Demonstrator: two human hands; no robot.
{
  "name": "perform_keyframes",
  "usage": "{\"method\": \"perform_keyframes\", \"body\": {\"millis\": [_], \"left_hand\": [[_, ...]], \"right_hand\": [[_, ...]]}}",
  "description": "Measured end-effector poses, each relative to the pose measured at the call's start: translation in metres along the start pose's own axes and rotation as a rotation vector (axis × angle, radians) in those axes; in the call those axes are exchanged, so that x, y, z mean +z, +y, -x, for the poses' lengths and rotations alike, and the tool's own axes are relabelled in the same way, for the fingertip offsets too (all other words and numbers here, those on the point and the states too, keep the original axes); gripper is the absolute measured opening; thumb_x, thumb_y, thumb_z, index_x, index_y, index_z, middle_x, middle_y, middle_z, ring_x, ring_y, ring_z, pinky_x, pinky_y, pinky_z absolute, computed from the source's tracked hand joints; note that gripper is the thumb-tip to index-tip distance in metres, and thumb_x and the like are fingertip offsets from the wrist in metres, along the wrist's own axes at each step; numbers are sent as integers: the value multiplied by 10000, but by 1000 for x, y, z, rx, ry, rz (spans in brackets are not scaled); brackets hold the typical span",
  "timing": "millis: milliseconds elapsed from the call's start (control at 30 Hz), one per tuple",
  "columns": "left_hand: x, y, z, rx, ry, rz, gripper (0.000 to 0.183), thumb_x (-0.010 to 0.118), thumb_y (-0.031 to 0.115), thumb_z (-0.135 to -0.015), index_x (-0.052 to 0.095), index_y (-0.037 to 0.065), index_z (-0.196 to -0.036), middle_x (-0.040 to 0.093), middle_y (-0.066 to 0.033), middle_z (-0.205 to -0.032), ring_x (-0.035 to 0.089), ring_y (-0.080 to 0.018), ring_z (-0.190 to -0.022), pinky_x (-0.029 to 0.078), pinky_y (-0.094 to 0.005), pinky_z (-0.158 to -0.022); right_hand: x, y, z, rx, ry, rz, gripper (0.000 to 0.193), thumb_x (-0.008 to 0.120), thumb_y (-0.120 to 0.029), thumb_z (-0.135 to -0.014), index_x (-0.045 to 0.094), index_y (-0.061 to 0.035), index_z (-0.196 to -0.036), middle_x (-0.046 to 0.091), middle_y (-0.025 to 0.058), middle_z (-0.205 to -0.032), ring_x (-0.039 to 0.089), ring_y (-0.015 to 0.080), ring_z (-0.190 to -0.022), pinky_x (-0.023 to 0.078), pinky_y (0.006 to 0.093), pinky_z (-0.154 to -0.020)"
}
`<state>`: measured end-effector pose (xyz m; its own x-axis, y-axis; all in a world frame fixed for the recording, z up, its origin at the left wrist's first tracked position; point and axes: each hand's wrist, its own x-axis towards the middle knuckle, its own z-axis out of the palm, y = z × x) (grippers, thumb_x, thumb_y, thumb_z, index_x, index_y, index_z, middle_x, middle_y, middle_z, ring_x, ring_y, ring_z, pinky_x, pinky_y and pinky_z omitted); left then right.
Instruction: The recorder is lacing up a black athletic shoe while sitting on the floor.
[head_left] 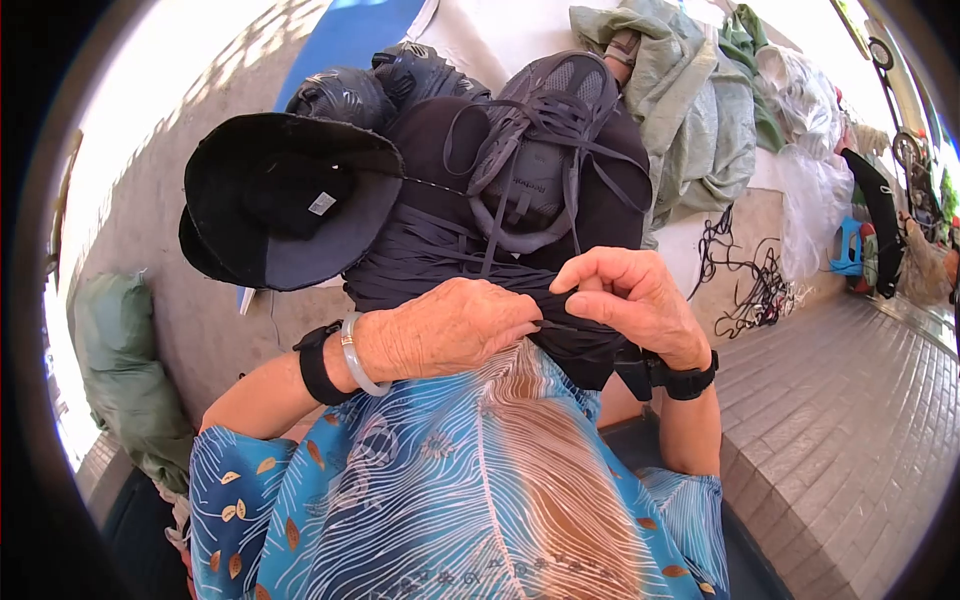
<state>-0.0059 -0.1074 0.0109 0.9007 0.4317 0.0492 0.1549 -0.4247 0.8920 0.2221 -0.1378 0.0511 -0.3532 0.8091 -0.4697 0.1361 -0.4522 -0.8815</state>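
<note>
On my lap rests a grey sneaker (545, 150), its toe pointing away and its laces loosely threaded and trailing. Nearer to me lies a bundle of dark shoelaces (420, 245). My left hand (450, 325) is closed in a pinch on a thin dark shoelace, whose tip shows by the fingertips. Just to its right, my right hand (630, 300) has thumb and forefinger brought together over the bundle, with the other fingers curled. A dark strand seems to run between the two hands, but what the right fingers pinch is too small to make out.
A black brimmed hat (300, 200) sits left of the sneaker. Dark shoes (350, 95) lie behind it. Pale green sacking (690, 120) and white plastic bags (810, 190) are at the right, near tangled black cords (750, 280) on the ground. A full green sack (130, 370) stands far left.
</note>
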Motion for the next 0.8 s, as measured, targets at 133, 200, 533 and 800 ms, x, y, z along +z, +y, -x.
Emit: {"method": "perform_keyframes", "body": {"millis": [133, 200, 533, 800], "left_hand": [[-15, 8, 0, -220, 26, 186, 162, 548, 143, -923, 607, -7, -944, 571, -91, -683, 543, -199, -575, 455, -299, -562], [-29, 14, 8, -358, -75, 353, 227, 495, 182, -964, 624, -4, -945, 531, -37, -643, 471, -104, -554, 412, -253, -534], [-72, 13, 102, -871, -511, 219, 299, 480, 269, -955, 650, 27, -912, 642, -106, -770, 594, -225, -734, 463, -348, -695], [-72, -42, 230, -1053, -389, 242, 233, 493, 154, -861, 663, 2, -816, 655, -135, -797, 595, -265, -729, 473, -345, -694]], "right_hand": [[-9, 1, 1, -244, 329, -54, 119, 641, -28, -852, 625, -3, -968, 466, -81, -669, 386, -7, -596, 320, 156, -529], [-6, -2, 1, -261, 341, -170, 110, 630, -42, -871, 620, -4, -974, 469, -77, -673, 386, -8, -596, 315, 148, -529], [-6, 13, 26, 21, 116, -36, 109, 584, -82, -886, 635, 12, -905, 591, -9, -756, 506, 60, -699, 414, 216, -618], [-56, 3, 102, -360, 59, 70, 89, 599, -32, -842, 629, 50, -827, 574, 29, -635, 476, 80, -502, 362, 226, -475]]}}
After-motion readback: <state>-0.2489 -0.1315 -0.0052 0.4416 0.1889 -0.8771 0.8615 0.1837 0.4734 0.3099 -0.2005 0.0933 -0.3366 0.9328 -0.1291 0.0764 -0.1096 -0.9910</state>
